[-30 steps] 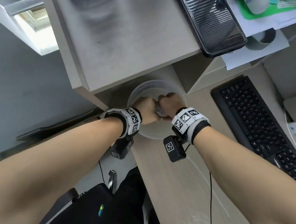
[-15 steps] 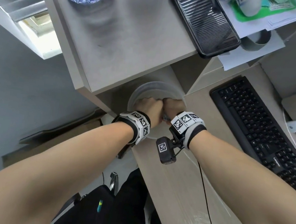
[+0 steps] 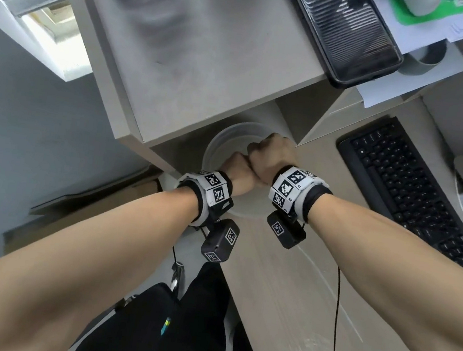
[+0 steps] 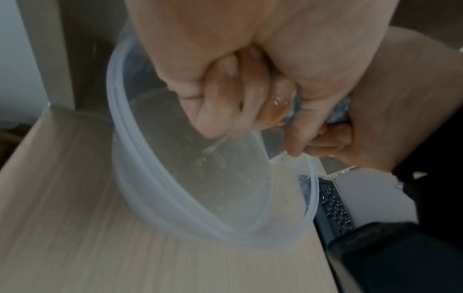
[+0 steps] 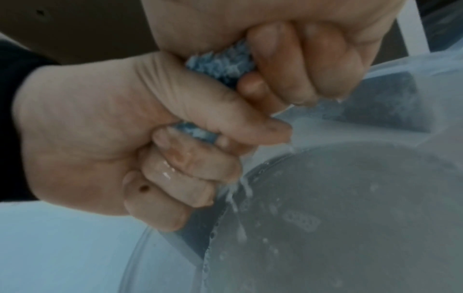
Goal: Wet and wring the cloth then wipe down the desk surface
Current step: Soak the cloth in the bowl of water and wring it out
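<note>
Wring step in progress. Both hands fist round the cloth (image 5: 220, 61) directly above the tub (image 3: 216, 144). Left hand (image 3: 238, 170) grip clenched on one end, right hand (image 3: 274, 157) grip clenched on the other; knuckles touch in the head view. Cloth is blue, almost all hidden inside the fists; only a small twisted bit shows between them in the right wrist view.

Water runs off the left fingers (image 5: 190, 164) into the tub, so the wetting looks done and the wringing is not finished, as I judge it. Tub holds water, with droplets on its inner wall.

Left to do: finish the squeeze, lift the cloth off the tub, wipe the bench (image 3: 281, 299). No wiping started as far as I can see. Streaks show on the bench near the tub's front, origin unclear.

Versus 1 s ago: the fists have closed up. Then a bit of cloth showed between them in the head view, now none does. Right hand has moved toward the tub's far rim, left sits nearer the front rim, and the wrists are rotated differently, consistent with a twist. Tub is in the same spot under the shelf (image 3: 209, 69). Keyboard (image 3: 416, 193) right of the tub, unmoved.
</note>
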{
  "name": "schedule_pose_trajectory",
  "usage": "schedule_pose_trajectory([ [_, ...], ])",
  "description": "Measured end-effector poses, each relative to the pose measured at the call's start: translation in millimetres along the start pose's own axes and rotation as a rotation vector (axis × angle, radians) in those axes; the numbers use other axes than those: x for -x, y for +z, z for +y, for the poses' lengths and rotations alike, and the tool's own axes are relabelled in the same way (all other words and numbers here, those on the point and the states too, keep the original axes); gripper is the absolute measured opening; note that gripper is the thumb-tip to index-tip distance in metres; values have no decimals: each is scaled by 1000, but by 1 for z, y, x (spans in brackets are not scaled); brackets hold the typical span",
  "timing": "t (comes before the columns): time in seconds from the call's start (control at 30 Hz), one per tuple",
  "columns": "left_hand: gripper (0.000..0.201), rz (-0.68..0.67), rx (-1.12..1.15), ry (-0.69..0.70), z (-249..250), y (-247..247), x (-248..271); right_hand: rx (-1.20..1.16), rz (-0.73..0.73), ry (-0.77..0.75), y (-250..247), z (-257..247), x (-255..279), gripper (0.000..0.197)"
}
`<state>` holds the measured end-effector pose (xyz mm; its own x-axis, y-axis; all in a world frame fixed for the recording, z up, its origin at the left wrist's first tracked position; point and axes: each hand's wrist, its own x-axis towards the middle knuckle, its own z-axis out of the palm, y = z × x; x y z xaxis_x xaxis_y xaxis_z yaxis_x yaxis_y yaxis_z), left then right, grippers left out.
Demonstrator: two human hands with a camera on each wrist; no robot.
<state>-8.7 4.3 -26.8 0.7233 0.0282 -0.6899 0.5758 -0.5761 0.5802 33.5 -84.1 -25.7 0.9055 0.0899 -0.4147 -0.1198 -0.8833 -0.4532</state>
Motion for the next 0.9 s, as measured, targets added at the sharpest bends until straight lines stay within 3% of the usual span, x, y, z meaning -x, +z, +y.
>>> schedule_pose_trajectory([
  [0.4, 20, -70, 186, -66, 1, 10, 6, 74, -26, -284, -10, 15, -3, 45],
  [0.47, 23, -87, 170, -54, 3, 7, 7, 23, 2, -265, -9, 16, 0, 45],
  [0.57, 16, -2, -53, 61, 12, -1, 1, -235, 109, -77, -10, 14, 3, 41],
  [0.6, 12, 15, -149, 107, 15, -5, 0, -298, 63, 30, -11, 11, 1, 37],
  [0.67, 10, 40, -328, 148, 16, -10, 0, -485, -187, 286, -16, 3, 1, 38],
  [0.73, 12, 101, -548, 166, 12, -14, 0, -691, -500, 523, -22, 3, 7, 55],
  [0.77, 11, 122, -660, 194, 13, -15, 2, -737, -611, 571, -22, 6, 9, 66],
  [0.83, 20, 142, -870, 301, 16, -16, 7, -757, -700, 602, -17, 16, 7, 81],
  [0.9, 27, 189, -1029, 432, 16, -15, 10, -739, -722, 638, -12, 20, 9, 82],
])
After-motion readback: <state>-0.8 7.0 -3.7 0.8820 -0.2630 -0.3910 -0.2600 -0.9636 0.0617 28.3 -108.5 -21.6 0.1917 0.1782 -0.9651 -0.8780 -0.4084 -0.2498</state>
